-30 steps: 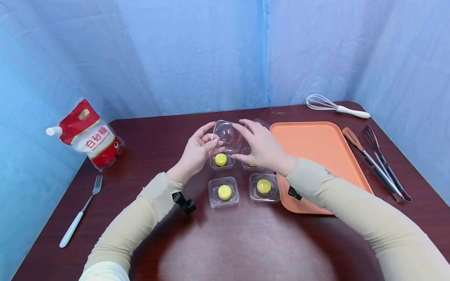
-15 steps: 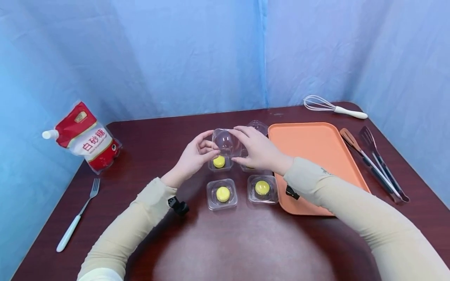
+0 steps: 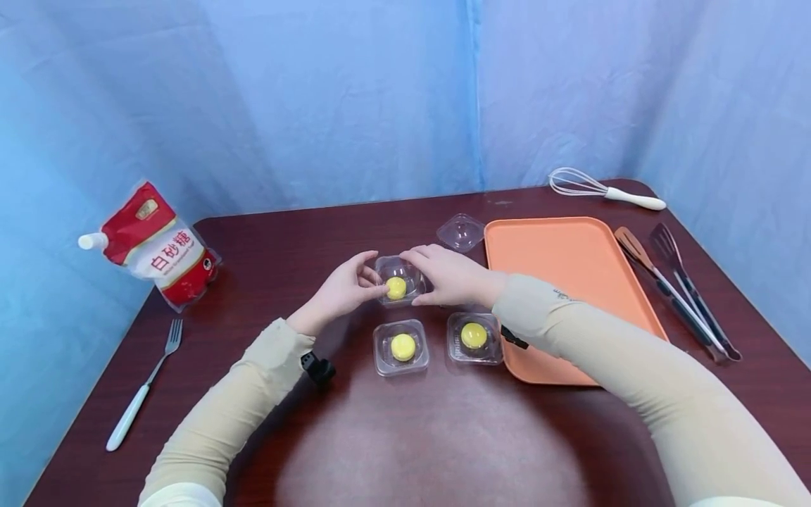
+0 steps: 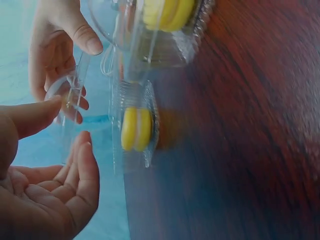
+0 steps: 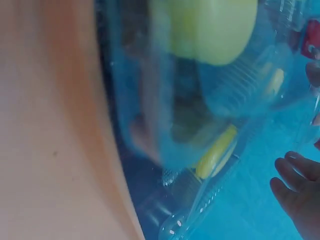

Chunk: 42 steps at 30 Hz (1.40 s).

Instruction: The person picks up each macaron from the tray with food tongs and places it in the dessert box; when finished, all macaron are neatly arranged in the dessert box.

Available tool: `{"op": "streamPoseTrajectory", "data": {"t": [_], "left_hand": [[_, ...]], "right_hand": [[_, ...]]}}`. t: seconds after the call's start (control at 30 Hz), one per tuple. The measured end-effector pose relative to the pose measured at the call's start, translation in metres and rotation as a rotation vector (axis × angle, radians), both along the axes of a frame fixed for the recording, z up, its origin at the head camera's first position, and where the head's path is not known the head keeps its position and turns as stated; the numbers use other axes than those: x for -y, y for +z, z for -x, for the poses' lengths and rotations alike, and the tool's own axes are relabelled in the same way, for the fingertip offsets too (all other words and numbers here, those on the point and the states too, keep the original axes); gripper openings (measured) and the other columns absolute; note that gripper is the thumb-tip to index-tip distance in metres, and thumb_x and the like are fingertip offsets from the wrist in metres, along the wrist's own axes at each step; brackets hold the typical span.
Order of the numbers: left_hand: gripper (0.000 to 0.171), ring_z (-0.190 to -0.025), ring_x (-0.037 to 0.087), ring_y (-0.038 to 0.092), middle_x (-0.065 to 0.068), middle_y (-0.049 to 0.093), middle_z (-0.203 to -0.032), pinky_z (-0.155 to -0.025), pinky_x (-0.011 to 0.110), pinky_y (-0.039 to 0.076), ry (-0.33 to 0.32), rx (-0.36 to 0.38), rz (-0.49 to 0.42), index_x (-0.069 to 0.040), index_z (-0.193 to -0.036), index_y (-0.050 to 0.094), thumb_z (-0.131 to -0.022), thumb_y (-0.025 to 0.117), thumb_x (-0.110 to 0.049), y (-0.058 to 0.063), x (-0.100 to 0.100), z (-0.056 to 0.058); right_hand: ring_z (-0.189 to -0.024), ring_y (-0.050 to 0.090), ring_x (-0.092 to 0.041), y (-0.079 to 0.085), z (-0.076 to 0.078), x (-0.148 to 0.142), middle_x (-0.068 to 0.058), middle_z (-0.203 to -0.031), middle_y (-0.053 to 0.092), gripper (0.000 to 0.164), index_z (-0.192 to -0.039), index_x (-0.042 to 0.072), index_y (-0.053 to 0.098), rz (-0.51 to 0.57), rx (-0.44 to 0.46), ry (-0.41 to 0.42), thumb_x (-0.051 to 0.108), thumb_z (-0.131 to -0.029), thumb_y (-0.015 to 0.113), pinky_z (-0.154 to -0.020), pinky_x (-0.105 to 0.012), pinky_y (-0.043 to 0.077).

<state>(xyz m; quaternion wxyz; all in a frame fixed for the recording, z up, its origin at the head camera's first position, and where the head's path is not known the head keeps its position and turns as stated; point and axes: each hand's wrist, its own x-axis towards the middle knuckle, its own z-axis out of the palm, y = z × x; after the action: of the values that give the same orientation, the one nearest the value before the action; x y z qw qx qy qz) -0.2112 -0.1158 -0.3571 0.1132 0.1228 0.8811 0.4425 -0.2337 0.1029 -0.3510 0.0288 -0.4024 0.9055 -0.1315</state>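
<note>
Between my two hands is a clear domed plastic lid (image 3: 405, 269). My left hand (image 3: 345, 290) pinches its left edge, and my right hand (image 3: 451, 277) grips its right edge. In the head view the lid overlaps the back-left clear tray, which bears a yellow macaron (image 3: 395, 288). The left wrist view shows the lid (image 4: 71, 97) apart from the trays. Closer to me, a front-left tray (image 3: 383, 366) holds another macaron (image 3: 403, 347). Beside it, a front-right tray (image 3: 453, 355) carries a third macaron (image 3: 474, 336). My right hand hides the back-right tray in the head view.
A second clear lid (image 3: 460, 232) lies behind my right hand. To the right are an orange tray (image 3: 570, 260), tongs (image 3: 690, 303) and a whisk (image 3: 605, 191). On the left stand a red-and-white sugar pouch (image 3: 165, 246) and a fork (image 3: 147, 384). A blue curtain (image 3: 348, 105) borders the table.
Both hands have lowered the lid toward the back-left tray. The second lid behind my right hand has come into fuller view.
</note>
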Motion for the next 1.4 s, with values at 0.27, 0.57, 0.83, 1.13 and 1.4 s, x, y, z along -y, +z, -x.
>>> {"op": "streamPoseTrajectory", "data": {"t": [0.27,0.57,0.83,1.13,1.4], "left_hand": [[0.079,-0.095,0.028,0.065,0.02,0.061,-0.111,-0.079,0.036,0.055,-0.006,0.004,0.142,0.001,-0.146,0.028,-0.083,0.073,-0.018,-0.007,0.002,-0.001],[0.076,-0.101,0.029,0.063,0.02,0.058,-0.117,-0.084,0.039,0.053,0.028,0.011,0.173,-0.001,-0.147,0.028,-0.086,0.07,-0.018,-0.015,0.003,-0.002],[0.062,-0.104,0.03,0.061,0.022,0.055,-0.123,-0.083,0.037,0.055,0.084,0.082,0.094,-0.002,-0.145,0.034,-0.091,0.063,-0.014,-0.02,0.002,0.005],[0.046,-0.102,0.027,0.061,0.021,0.058,-0.12,-0.082,0.032,0.054,0.037,0.096,0.039,0.0,-0.139,0.044,-0.095,0.055,-0.01,-0.026,0.0,0.011],[0.073,-0.109,0.03,0.061,0.022,0.052,-0.13,-0.087,0.038,0.053,-0.069,0.064,0.084,-0.001,-0.144,0.036,-0.083,0.073,-0.017,-0.023,-0.001,0.015]], "right_hand": [[-0.124,0.048,-0.032,-0.012,0.0,0.011,-0.017,-0.136,0.049,0.081,-0.141,0.003,0.037,-0.108,0.026,0.008,0.039,-0.079,0.075,-0.104,-0.042,0.04],[-0.124,0.049,-0.03,-0.012,-0.003,0.016,-0.015,-0.136,0.049,0.081,-0.141,0.005,0.038,-0.167,0.045,0.011,0.038,-0.078,0.076,-0.104,-0.042,0.041],[-0.124,0.048,-0.032,-0.01,0.0,0.014,-0.017,-0.137,0.048,0.081,-0.142,0.004,0.037,-0.179,0.051,-0.01,0.04,-0.08,0.074,-0.104,-0.042,0.04],[-0.128,0.045,-0.031,-0.019,0.004,0.009,-0.019,-0.139,0.046,0.081,-0.144,0.002,0.034,-0.162,0.084,-0.03,0.039,-0.083,0.072,-0.106,-0.042,0.038],[-0.12,0.052,-0.03,-0.018,0.008,0.005,-0.019,-0.129,0.053,0.08,-0.139,0.004,0.04,-0.124,0.071,-0.054,0.04,-0.077,0.077,-0.103,-0.041,0.041]]}}
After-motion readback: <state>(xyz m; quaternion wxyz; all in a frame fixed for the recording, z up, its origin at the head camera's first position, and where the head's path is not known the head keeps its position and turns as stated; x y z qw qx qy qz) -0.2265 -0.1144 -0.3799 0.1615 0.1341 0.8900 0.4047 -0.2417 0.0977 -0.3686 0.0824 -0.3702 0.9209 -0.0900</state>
